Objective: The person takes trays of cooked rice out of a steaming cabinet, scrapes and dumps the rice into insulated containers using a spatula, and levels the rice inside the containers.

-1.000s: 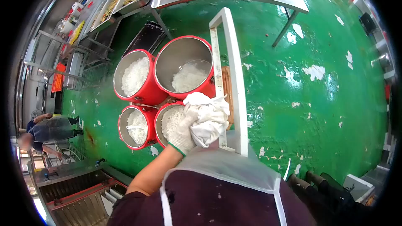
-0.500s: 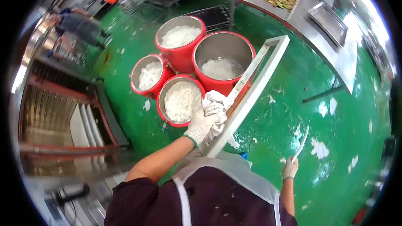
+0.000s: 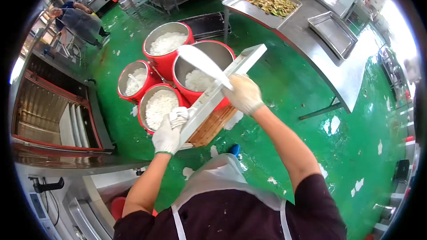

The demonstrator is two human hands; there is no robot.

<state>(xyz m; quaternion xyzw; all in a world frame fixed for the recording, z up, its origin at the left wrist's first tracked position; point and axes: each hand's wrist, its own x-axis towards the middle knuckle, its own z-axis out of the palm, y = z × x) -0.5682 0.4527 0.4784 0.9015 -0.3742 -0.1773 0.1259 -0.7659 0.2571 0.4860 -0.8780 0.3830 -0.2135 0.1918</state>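
Observation:
In a white knit glove, my left hand (image 3: 166,137) is closed around a bunched white cloth (image 3: 179,114) at the lower end of a tilted rectangular tray (image 3: 208,102) with pale rims and a brown, wooden-looking side. My right hand (image 3: 244,94), gloved the same way, grips a white rice paddle (image 3: 201,62) and is against the tray's upper rim. The paddle's blade points up and left over a large red steel-lined pot (image 3: 225,52), which holds some rice (image 3: 198,80). Just beyond my left hand stands a smaller red pot (image 3: 140,111) filled with rice (image 3: 161,107).
Two more red pots (image 3: 190,38) (image 3: 120,82) of rice stand behind. Food trays (image 3: 235,5) and a bare metal tray (image 3: 318,29) sit on a steel table (image 3: 331,69). An open cabinet (image 3: 95,124) is left. A person (image 3: 80,23) works far left. The green floor (image 3: 284,151) looks wet.
My right hand has swung up from the lower right with the paddle to the tray's upper rim. The tray has tilted differently, and my left hand with the cloth appears lower and further left.

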